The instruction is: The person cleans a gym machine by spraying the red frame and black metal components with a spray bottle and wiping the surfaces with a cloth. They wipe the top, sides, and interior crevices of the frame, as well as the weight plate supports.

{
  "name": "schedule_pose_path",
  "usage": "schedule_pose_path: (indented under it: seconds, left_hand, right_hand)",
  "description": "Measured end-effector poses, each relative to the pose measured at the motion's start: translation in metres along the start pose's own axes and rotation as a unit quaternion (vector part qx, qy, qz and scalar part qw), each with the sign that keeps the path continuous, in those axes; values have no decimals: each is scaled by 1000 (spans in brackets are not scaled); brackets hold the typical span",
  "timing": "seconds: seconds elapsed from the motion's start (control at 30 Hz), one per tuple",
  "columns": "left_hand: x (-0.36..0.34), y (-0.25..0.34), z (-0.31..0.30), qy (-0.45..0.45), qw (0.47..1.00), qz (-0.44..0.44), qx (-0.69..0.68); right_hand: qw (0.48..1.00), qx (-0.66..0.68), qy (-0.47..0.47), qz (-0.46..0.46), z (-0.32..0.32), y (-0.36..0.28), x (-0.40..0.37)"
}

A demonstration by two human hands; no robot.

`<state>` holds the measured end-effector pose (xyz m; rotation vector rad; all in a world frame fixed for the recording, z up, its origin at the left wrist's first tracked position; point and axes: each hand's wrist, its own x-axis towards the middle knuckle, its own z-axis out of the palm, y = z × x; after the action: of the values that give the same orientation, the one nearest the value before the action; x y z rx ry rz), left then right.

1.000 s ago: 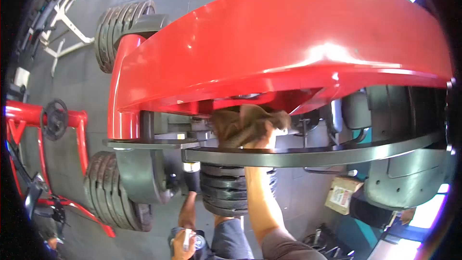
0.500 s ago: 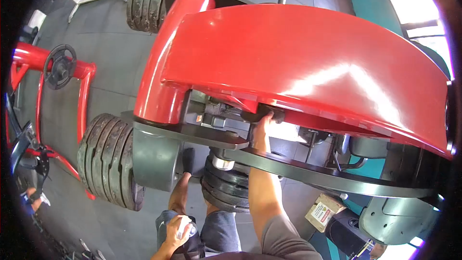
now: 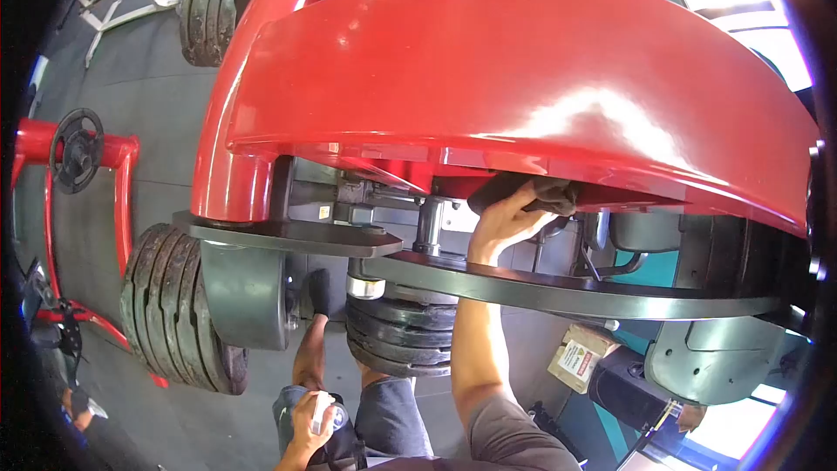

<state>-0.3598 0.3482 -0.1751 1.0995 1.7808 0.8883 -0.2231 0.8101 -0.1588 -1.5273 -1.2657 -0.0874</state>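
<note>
My right hand [image 3: 504,225] is closed on a dark cloth [image 3: 554,197], pressed against the underside of the big curved red frame [image 3: 488,61] of a gym machine. The forearm passes behind the black curved bar [image 3: 567,295]. Part of the cloth is hidden by my fingers and the frame's shadow. Low in front of my lap, my left hand [image 3: 305,423] wraps round what looks like a white spray bottle [image 3: 324,414], seen from above.
Black weight plates [image 3: 401,327] hang beside my legs, with more plates [image 3: 179,305] at the left. A cardboard box [image 3: 580,358] and a black case [image 3: 623,388] stand at lower right. Another red machine [image 3: 126,183] is on the left.
My right hand has moved rightward along the underside of the red frame with the cloth, which now shows more. The view has shifted slightly; my left hand still holds the bottle.
</note>
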Motion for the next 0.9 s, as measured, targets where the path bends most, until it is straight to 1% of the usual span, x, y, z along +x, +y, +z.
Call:
schedule_pose_path:
  seconds: [0.03,0.1,0.13,0.2,0.23,0.3,0.33,0.43,0.47,0.5,0.53,0.57,0.6,0.63,0.67,0.7,0.77,0.8,0.83,0.87,0.9]
  left_hand:
    - [3,-2,1,4,1000,15,5]
    - [-1,-3,2,1,999,37,17]
    - [0,2,-1,-7,999,29,16]
    - [-2,3,0,-12,1000,21,3]
    - [-2,3,0,-12,1000,17,-2]
    - [0,2,0,-17,999,30,8]
    - [0,1,-1,-17,999,37,13]
    - [0,4,-3,-27,999,39,17]
    - [-2,5,-4,-17,999,47,15]
    - [-1,9,-6,-9,999,48,23]
    - [-3,10,-9,-1,1000,28,10]
    - [-5,12,-12,6,1000,10,-6]
    - [-4,17,-18,10,1000,21,-2]
    - [-2,23,-24,15,999,31,0]
    - [0,31,-31,20,999,42,2]
    - [5,40,-38,24,998,65,11]
    - [9,58,-52,36,994,97,30]
    - [15,63,-58,45,990,128,34]
    - [14,69,-64,67,989,128,11]
    - [16,74,-72,53,988,141,42]
    - [16,74,-79,52,988,141,30]
  right_hand:
    - [980,-126,13,-150,-2,-5,3]
    - [981,32,-14,-190,-3,-27,10]
    - [974,58,-22,-218,-1,-34,17]
    - [956,49,-23,-288,12,-35,31]
    - [950,47,-30,-308,21,-29,37]
    - [946,45,-43,-318,34,6,37]
    - [948,45,-53,-310,39,35,31]
    - [966,59,-106,-227,28,134,-7]
    - [974,75,-128,-174,16,162,-25]
    - [978,105,-153,-98,-2,180,-44]
    - [970,157,-184,10,-30,168,-57]
    - [925,267,-210,170,-64,156,-73]
    - [850,362,-189,332,-100,115,-80]
    - [733,407,-117,533,-134,96,-81]
    - [719,406,-122,551,-168,49,-75]
    - [734,363,-137,556,-201,29,-78]
    - [748,354,-151,541,-253,-39,-62]
    - [789,356,-170,472,-265,-64,-40]
    - [823,354,-189,403,-276,-83,-15]
    - [867,309,-144,363,-278,-98,13]
    - [905,260,-100,322,-271,-122,46]
